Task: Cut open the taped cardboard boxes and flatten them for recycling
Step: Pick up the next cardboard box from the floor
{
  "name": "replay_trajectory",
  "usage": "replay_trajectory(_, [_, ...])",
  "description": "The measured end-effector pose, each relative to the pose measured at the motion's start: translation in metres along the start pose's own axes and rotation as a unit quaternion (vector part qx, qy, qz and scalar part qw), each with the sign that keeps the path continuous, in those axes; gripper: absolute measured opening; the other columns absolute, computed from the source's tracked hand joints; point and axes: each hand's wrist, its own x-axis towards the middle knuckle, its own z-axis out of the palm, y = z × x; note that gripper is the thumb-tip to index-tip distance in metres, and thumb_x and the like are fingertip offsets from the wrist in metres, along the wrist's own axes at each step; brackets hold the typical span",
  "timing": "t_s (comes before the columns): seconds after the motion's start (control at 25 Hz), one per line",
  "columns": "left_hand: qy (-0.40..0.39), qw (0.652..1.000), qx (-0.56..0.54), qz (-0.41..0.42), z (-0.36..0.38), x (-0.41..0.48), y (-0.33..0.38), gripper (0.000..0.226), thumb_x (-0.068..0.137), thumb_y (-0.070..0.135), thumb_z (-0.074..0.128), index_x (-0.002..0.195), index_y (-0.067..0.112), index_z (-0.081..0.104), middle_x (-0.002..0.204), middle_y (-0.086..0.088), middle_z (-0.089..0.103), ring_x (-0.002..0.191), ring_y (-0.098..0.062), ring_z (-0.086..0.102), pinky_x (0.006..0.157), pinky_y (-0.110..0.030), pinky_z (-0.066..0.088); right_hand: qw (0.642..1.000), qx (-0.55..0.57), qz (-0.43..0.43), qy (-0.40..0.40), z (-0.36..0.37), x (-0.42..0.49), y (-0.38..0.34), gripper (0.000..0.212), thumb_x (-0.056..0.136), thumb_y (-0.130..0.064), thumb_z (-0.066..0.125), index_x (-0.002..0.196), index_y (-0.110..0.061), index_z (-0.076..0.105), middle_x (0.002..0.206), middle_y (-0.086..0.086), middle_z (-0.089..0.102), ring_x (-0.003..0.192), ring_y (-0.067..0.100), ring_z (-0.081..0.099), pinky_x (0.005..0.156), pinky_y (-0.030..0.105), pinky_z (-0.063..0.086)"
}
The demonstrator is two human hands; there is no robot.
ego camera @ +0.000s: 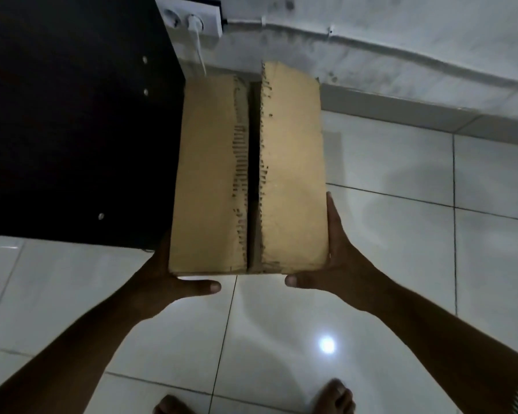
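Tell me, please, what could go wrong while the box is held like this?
The box is only pressed between the left hand and right hand, so it may slip and land on the bare feet below. Its far corner sits close to the plugged cable and might snag it.

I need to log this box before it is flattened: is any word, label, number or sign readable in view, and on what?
No readable text in view.
cardboard box: plain brown flaps; the dark marks along the centre gap are torn corrugation, not print.
wall socket: no legible marking.
black cabinet: no label.
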Motion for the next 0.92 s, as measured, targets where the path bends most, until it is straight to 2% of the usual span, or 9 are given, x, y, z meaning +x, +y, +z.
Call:
replay_trajectory(0.12, [-0.006, 0.999, -0.033, -0.002, -0.002, -0.001, 0.006, 0.11, 0.042, 0.063, 0.091, 0.134, 0.05, 0.031, 0.124, 0.022, 0.052, 0.103, 0.012, 0.059, 0.07, -0.006, 0.05, 0.999, -0.027, 0.004, -0.043, -0.023, 0.009, -0.01, 0.118, 0.073, -0.005, 0.085, 0.137, -0.059, 0.002, 0.12, -0.062, 0.028, 0.116, -0.033, 0.034, 0.089, 0.005, 0.043])
replay_trajectory(0.2, [0.014, 0.997, -0.071, 0.002, -0.001, 0.0, 0.002, 0.118, 0.027, 0.079, 0.085, 0.13, 0.054, 0.034, 0.123, 0.03, 0.056, 0.103, 0.016, 0.058, 0.071, -0.007, 0.051, 0.997, -0.047, 0.013, -0.056, -0.037, 0.022, -0.021, 0.112, 0.074, -0.03, 0.086, 0.144, -0.059, 0.003, 0.141, -0.047, 0.028, 0.127, -0.025, 0.032, 0.096, 0.01, 0.042])
replay_trajectory(0.28, [0.032, 0.996, -0.088, 0.01, 0.001, 0.002, -0.001, 0.109, 0.035, 0.076, 0.086, 0.13, 0.056, 0.037, 0.117, 0.037, 0.06, 0.105, 0.016, 0.059, 0.073, -0.005, 0.05, 0.999, -0.031, 0.009, -0.038, -0.047, 0.044, -0.033, 0.095, 0.081, -0.034, 0.077, 0.146, -0.053, 0.011, 0.144, -0.027, 0.039, 0.122, -0.015, 0.047, 0.087, 0.013, 0.052])
replay_trajectory(0.44, [0.029, 0.992, -0.124, 0.011, 0.008, 0.003, 0.0, 0.09, 0.058, 0.05, 0.092, 0.133, 0.048, 0.041, 0.121, 0.022, 0.063, 0.104, 0.012, 0.061, 0.073, -0.005, 0.05, 0.996, -0.054, 0.003, 0.073, -0.053, 0.094, -0.063, 0.084, 0.094, -0.041, 0.061, 0.154, -0.042, 0.003, 0.126, -0.029, 0.042, 0.103, -0.007, 0.052, 0.07, 0.007, 0.053])
replay_trajectory(0.52, [0.036, 0.989, -0.146, 0.004, 0.01, 0.005, -0.001, 0.092, 0.057, 0.05, 0.092, 0.135, 0.041, 0.043, 0.12, 0.017, 0.065, 0.107, 0.004, 0.063, 0.074, -0.007, 0.051, 0.992, -0.061, 0.002, 0.113, -0.05, 0.109, -0.068, 0.087, 0.098, -0.042, 0.057, 0.157, -0.037, -0.007, 0.135, -0.022, 0.038, 0.108, 0.004, 0.053, 0.078, 0.016, 0.053])
replay_trajectory(0.64, [0.052, 0.992, -0.117, 0.002, 0.012, 0.007, -0.005, 0.095, 0.062, 0.057, 0.089, 0.143, 0.049, 0.039, 0.134, 0.016, 0.058, 0.128, -0.013, 0.054, 0.106, -0.033, 0.047, 0.985, -0.056, -0.004, 0.165, -0.037, 0.114, -0.059, 0.084, 0.099, -0.044, 0.055, 0.157, -0.041, -0.006, 0.155, -0.004, 0.032, 0.121, 0.018, 0.053, 0.096, 0.04, 0.052])
replay_trajectory(0.72, [0.067, 0.994, -0.092, 0.005, 0.017, 0.003, -0.007, 0.108, 0.053, 0.071, 0.085, 0.145, 0.058, 0.031, 0.14, 0.02, 0.054, 0.135, -0.016, 0.048, 0.116, -0.048, 0.035, 0.983, -0.016, -0.017, 0.184, -0.029, 0.11, -0.052, 0.077, 0.1, -0.042, 0.055, 0.156, -0.043, 0.002, 0.154, -0.006, 0.033, 0.116, 0.013, 0.056, 0.093, 0.038, 0.052])
replay_trajectory(0.8, [0.09, 0.985, -0.145, 0.01, 0.026, -0.008, 0.001, 0.111, 0.05, 0.062, 0.084, 0.147, 0.055, 0.031, 0.136, 0.021, 0.055, 0.124, -0.005, 0.055, 0.099, -0.027, 0.052, 0.983, 0.013, -0.022, 0.184, -0.025, 0.103, -0.051, 0.07, 0.1, -0.04, 0.056, 0.155, -0.039, 0.013, 0.151, -0.007, 0.039, 0.116, 0.013, 0.057, 0.096, 0.04, 0.053])
replay_trajectory(0.92, [0.115, 0.978, -0.174, 0.022, 0.036, -0.033, 0.025, 0.11, 0.048, 0.055, 0.081, 0.147, 0.056, 0.031, 0.13, 0.028, 0.057, 0.111, 0.007, 0.059, 0.074, -0.009, 0.052, 0.982, 0.057, -0.008, 0.182, -0.028, 0.089, -0.06, 0.059, 0.099, -0.038, 0.058, 0.15, -0.038, 0.028, 0.145, -0.006, 0.048, 0.121, 0.02, 0.058, 0.1, 0.051, 0.052])
